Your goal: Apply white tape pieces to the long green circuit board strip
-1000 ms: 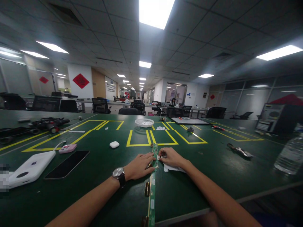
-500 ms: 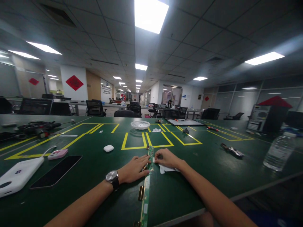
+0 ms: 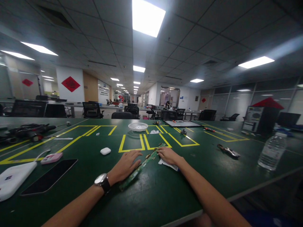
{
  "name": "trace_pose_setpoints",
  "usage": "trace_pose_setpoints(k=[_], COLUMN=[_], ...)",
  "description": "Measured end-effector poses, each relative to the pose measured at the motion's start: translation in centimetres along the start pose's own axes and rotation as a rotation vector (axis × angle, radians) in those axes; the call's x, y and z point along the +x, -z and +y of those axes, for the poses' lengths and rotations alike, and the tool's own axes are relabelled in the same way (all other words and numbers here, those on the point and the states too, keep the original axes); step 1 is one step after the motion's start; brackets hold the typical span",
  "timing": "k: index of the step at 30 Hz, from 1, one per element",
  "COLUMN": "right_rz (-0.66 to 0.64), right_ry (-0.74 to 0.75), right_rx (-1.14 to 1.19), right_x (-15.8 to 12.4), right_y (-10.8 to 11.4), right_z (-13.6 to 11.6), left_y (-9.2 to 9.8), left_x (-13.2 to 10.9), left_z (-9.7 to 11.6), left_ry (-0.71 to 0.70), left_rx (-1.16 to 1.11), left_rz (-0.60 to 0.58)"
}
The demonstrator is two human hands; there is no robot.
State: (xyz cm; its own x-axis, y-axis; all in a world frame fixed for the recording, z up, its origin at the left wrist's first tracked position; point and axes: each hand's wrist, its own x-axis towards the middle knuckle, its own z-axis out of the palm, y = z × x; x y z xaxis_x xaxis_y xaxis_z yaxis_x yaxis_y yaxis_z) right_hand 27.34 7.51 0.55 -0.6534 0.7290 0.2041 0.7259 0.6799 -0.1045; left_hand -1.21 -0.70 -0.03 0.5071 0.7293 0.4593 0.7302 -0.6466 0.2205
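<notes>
A long, narrow green circuit board [image 3: 139, 170] lies slantwise across the table in front of me, somewhat blurred, with small brownish tabs along one edge. My right hand [image 3: 168, 155] has its fingers closed on the board near its far end; the fingertips are partly hidden. Under that hand and wrist is a piece of white paper [image 3: 170, 165]. To the left of the board is my left hand [image 3: 125, 166], fingers stretched and apart, holding nothing. Its thumb is close to the board's edge; whether they touch I cannot tell.
A white round basket [image 3: 138, 127] and crumpled tissue [image 3: 154, 132] lie beyond the hands. A white case [image 3: 105, 151], phone [image 3: 50, 176] and power bank [image 3: 16, 180] are at left. Pliers [image 3: 228, 151] and a water bottle [image 3: 272, 151] stand right, before a computer tower [image 3: 252, 119].
The board has swung from pointing straight away to a diagonal, its near end shifting left and away from me. My left hand has come off it; my right hand has moved onto its far end.
</notes>
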Motion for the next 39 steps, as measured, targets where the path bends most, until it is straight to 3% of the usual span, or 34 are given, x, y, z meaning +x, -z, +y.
trace_pose_setpoints(k=[4,7,13,19,29,33,37,39], right_rz=[0.003,-0.017,-0.058,-0.126,-0.211,-0.121,0.146,0.187], right_ry=[-0.425,-0.550,-0.560,-0.592,-0.610,-0.600,-0.611,-0.500], right_rx=[-0.169,-0.171,-0.105,-0.041,0.009,-0.015,-0.051,-0.022], right_x=[-1.5,-2.3,-2.4,-2.5,-3.1,-3.1,-2.8,-2.9], right_y=[0.6,0.7,-0.1,-0.1,0.6,0.3,0.8,1.2], right_z=[3.0,4.2,4.9,5.1,3.8,3.9,4.2,4.2], left_y=[0.2,-0.1,-1.1,-0.8,-0.7,-0.9,-1.0,-1.0], left_x=[-0.2,-0.2,-0.4,-0.5,-0.6,-0.6,-0.7,-0.7], left_z=[0.4,0.6,0.2,0.6,0.7,0.7,0.5,0.5], left_ry=[-0.015,-0.021,-0.047,-0.018,0.015,0.025,0.009,0.009], left_rx=[0.016,0.043,0.053,0.060,0.062,0.084,0.095,0.094], left_rz=[-0.015,-0.034,-0.082,-0.126,-0.163,-0.160,-0.136,-0.138])
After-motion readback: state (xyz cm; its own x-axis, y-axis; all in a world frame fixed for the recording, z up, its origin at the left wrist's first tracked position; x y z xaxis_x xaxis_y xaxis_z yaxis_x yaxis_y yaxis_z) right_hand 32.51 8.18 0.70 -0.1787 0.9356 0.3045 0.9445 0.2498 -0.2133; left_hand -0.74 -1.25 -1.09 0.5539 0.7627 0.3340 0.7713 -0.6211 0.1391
